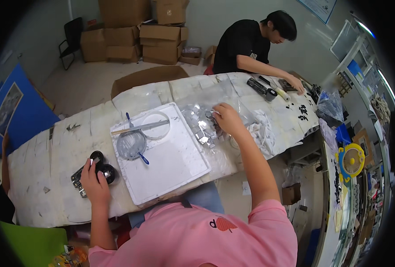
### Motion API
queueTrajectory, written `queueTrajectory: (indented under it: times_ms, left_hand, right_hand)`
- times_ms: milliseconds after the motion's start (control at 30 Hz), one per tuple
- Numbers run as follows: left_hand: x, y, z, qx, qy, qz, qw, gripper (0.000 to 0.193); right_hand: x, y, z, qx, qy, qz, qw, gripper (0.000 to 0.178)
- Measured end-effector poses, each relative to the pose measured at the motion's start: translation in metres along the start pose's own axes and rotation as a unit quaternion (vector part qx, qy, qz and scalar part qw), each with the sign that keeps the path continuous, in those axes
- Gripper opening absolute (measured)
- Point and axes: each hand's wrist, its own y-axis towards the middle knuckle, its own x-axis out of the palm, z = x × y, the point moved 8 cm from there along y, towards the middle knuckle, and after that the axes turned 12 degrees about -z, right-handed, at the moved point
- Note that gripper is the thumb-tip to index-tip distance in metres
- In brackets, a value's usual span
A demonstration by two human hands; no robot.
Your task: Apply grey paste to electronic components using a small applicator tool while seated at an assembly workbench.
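Observation:
My left hand (95,184) is closed over a black device with two round parts (107,172) at the left of the table. Its fingertips press near a small white bit whose kind I cannot make out. Out to the right, my right hand (227,118) reaches into small silver, mirror-like squares (203,127) lying on a clear plastic bag. Its fingers are pinched together; what is in them is hidden. Between my hands lies a white tray (171,171). On the tray are a white ring (165,131), a round mesh piece (131,147), thin sticks (137,127) and a blue-ended tool (144,158).
Crumpled white cloth (263,133) lies right of the squares. At the far right end a co-worker (246,44) handles dark parts, near a black device (262,88) and small black pieces (303,112). Another person's arm (5,162) shows at the left. Cardboard boxes (162,42) stand behind.

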Motion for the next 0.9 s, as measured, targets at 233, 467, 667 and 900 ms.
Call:
queueTrajectory:
  times_ms: [233, 467, 667, 900]
  left_hand:
    - [-0.003, -0.006, 0.001, -0.009, 0.038, 0.018, 0.999, 0.039]
    - [-0.001, -0.007, -0.004, 0.005, 0.037, 0.009, 0.999, 0.040]
    - [-0.007, -0.002, -0.009, 0.006, 0.001, 0.006, 1.000, 0.042]
    - [-0.016, -0.002, 0.001, 0.026, -0.061, 0.033, 0.997, 0.024]
  right_hand:
    - [0.038, 0.034, 0.019, 0.072, -0.054, -0.186, 0.978, 0.023]
    - [0.019, 0.027, 0.023, 0.141, 0.013, -0.174, 0.974, 0.021]
    - [0.007, 0.013, 0.037, 0.088, -0.002, -0.056, 0.995, 0.021]
    - [-0.007, -0.011, 0.053, 0.199, 0.062, -0.011, 0.978, 0.020]
